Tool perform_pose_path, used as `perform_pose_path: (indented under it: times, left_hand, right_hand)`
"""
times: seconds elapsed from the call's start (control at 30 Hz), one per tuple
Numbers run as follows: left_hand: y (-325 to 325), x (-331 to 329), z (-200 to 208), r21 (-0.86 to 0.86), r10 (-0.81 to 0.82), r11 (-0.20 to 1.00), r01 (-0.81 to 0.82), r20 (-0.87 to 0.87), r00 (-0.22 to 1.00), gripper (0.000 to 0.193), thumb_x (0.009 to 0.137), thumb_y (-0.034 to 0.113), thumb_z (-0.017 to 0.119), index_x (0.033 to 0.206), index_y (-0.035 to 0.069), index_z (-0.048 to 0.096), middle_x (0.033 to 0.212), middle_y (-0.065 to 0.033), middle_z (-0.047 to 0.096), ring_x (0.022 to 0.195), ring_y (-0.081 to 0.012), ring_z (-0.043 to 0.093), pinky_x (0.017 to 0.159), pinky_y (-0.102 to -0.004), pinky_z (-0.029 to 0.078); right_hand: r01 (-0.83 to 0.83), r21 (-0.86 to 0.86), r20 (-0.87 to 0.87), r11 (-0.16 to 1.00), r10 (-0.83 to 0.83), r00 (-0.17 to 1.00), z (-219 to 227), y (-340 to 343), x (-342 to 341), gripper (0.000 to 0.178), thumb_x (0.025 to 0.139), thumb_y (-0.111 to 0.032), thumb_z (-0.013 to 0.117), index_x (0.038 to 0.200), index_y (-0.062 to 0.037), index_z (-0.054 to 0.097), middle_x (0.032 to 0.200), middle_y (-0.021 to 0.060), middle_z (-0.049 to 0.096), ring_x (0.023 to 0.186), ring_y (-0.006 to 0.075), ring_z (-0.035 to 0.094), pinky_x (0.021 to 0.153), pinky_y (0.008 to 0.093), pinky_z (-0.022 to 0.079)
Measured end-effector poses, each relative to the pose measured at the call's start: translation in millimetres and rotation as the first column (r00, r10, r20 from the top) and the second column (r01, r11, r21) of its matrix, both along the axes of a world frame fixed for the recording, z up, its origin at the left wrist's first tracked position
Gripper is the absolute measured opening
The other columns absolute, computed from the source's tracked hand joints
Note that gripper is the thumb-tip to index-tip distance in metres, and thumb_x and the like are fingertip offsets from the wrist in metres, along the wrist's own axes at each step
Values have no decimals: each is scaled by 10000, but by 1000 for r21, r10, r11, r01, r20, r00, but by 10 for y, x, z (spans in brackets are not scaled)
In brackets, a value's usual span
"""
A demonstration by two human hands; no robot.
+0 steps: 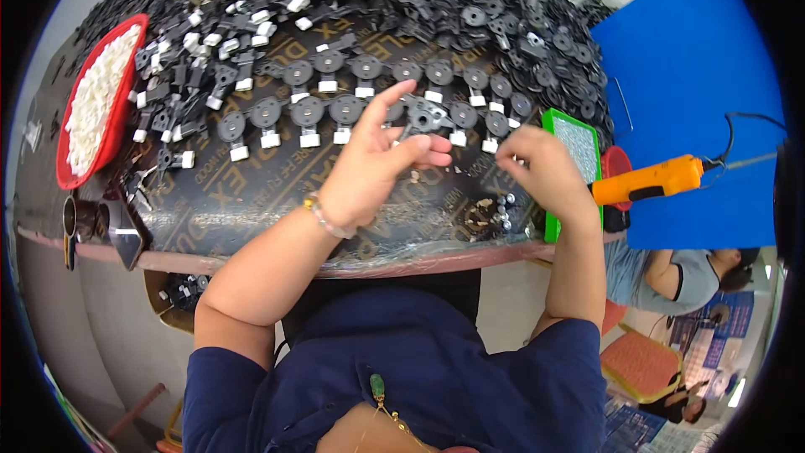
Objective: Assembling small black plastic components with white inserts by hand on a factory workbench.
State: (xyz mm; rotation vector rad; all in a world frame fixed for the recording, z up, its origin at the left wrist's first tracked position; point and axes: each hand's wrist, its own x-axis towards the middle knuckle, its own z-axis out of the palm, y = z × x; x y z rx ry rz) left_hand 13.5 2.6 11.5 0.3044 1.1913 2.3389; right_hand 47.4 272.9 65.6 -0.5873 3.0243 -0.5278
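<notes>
Over the middle of the table, my left hand (pixel 360 172) holds a dark plastic part (pixel 425 116) with a round hole by its fingers and thumb, the index finger stretched away. The exact contact is partly hidden. My right hand (pixel 545 168) is to its right, thumb and fingertips pinched together; whatever they hold is too small to make out. Two curved rows of black disc-shaped parts (pixel 308 111) with white end blocks (pixel 310 141) run behind and beside my left hand. Small shiny metal pieces (pixel 505 211) lie below my right hand.
A green tray (pixel 550 228) of small silvery pieces stands at right, beside an orange electric screwdriver (pixel 650 180) and a red container (pixel 618 161). At left is a red basket (pixel 134 42) of white pieces. Black parts (pixel 402 0) heap across the back. Another person (pixel 688 281) sits at right.
</notes>
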Motion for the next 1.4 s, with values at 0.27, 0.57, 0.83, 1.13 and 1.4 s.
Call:
perform_pose_path:
  times: [0.27, 0.57, 0.83, 1.13, 1.4]
  left_hand:
    - [13, -21, -118, -7, -51, 999, 53, 116, 992, 467, 995, 60, 592, 1410, 101, 384, 1192, -203, 674, 1055, -263, 700, 897, -348, 513]
    - [24, -28, -143, -13, -69, 997, 71, 149, 986, 435, 988, 57, 592, 1387, 82, 421, 1214, -221, 651, 1082, -287, 697, 906, -354, 515]
    - [52, -9, -165, -34, -116, 992, 121, 123, 986, 495, 980, 36, 583, 1442, 56, 407, 1258, -265, 631, 1109, -295, 683, 942, -366, 541]
    - [114, 41, -222, -62, -250, 963, 261, 142, 958, 535, 971, -30, 593, 1462, 59, 400, 1241, -166, 644, 1148, -251, 666, 987, -349, 547]
    - [100, 29, -183, -55, -234, 967, 248, 182, 955, 482, 981, -5, 605, 1423, 31, 415, 1238, -166, 645, 1142, -253, 670, 965, -374, 574]
  right_hand:
    - [241, 323, -150, 915, -202, 968, -505, 158, 647, 55, 759, -23, 728, 783, -39, 681, 815, 114, 635, 865, 326, 647, 790, 440, 528]
    - [242, -84, -146, 967, -252, 957, -689, 288, 635, 88, 765, 23, 717, 787, -7, 636, 880, 117, 692, 852, 321, 665, 768, 402, 534]
    - [312, -224, 62, 923, -306, 950, -572, 316, 601, 101, 781, 44, 719, 844, 8, 650, 820, 95, 679, 798, 237, 658, 719, 351, 521]
    - [66, -483, 44, 873, -51, 998, -195, -310, 194, 56, 937, -49, 634, 959, -4, 660, 1030, 84, 586, 913, 204, 593, 789, 302, 477]
    - [-103, -318, -107, 943, 72, 992, -100, -506, -199, 104, 922, -45, 632, 1010, -22, 682, 1011, 103, 619, 934, 239, 622, 818, 332, 494]
